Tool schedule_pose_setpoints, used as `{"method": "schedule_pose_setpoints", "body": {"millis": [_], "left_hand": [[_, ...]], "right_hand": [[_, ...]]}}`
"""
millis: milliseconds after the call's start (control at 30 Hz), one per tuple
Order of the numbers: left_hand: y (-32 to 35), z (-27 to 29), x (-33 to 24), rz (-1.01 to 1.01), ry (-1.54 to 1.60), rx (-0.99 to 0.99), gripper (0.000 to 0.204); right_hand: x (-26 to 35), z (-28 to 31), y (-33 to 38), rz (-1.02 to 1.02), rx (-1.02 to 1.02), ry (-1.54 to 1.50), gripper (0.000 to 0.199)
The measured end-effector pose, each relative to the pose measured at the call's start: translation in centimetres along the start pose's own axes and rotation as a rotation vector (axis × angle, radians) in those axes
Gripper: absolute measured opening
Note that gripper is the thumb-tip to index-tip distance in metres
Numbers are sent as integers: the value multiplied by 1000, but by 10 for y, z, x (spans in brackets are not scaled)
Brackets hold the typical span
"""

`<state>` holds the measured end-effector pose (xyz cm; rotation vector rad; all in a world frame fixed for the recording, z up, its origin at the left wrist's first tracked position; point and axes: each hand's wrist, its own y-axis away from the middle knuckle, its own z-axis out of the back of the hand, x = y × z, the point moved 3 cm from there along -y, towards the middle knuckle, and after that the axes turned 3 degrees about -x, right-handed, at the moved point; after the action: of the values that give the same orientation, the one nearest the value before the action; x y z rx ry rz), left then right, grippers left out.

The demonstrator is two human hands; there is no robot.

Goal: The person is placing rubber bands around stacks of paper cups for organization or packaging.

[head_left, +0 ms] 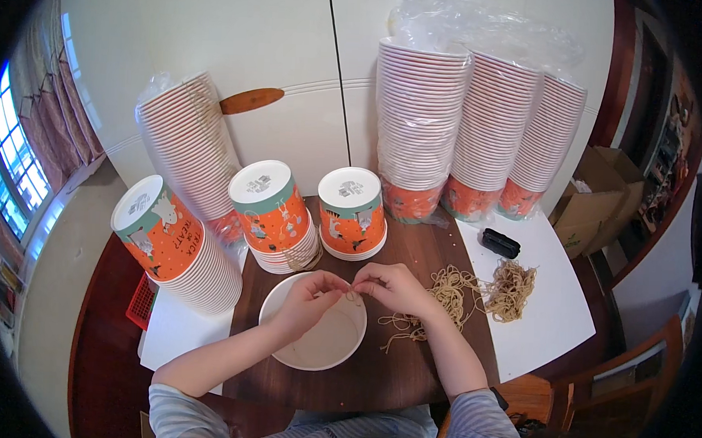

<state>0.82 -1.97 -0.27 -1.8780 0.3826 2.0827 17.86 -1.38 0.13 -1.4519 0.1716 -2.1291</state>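
Observation:
My left hand [314, 299] and my right hand [387, 288] meet fingertip to fingertip above an open white paper bucket [326, 345]. Both pinch a thin tan cord [353, 297], a small loop of which hangs just below the fingers. The bucket stands mouth up on the brown tabletop, its inside facing me. Beside my right forearm lies a tangled heap of tan cords [451, 295]. Another cord bundle [511, 290] rests farther right on the white surface. Some cord [306, 252] also drapes against the middle-left bucket stack.
Upside-down orange bucket stacks stand left [179, 243], middle-left [269, 208] and at centre [353, 211]. Tall plastic-wrapped stacks rise at back left [186, 133] and back right [422, 120]. A black oblong object [500, 243] lies right, near a cardboard box [595, 200] and wooden chair [633, 388].

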Motion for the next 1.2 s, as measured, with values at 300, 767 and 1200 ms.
{"method": "schedule_pose_setpoints", "body": {"millis": [300,767,1200], "left_hand": [[0,6,0,-118,-217,19,20],[7,9,-3,-172,-198,85,24],[1,-16,-11,-90,-485,118,17]], "right_hand": [[-3,-1,0,-42,16,-73,10],[5,-6,0,-51,-7,-97,9],[-7,-7,1,-166,-93,-356,8]]}}
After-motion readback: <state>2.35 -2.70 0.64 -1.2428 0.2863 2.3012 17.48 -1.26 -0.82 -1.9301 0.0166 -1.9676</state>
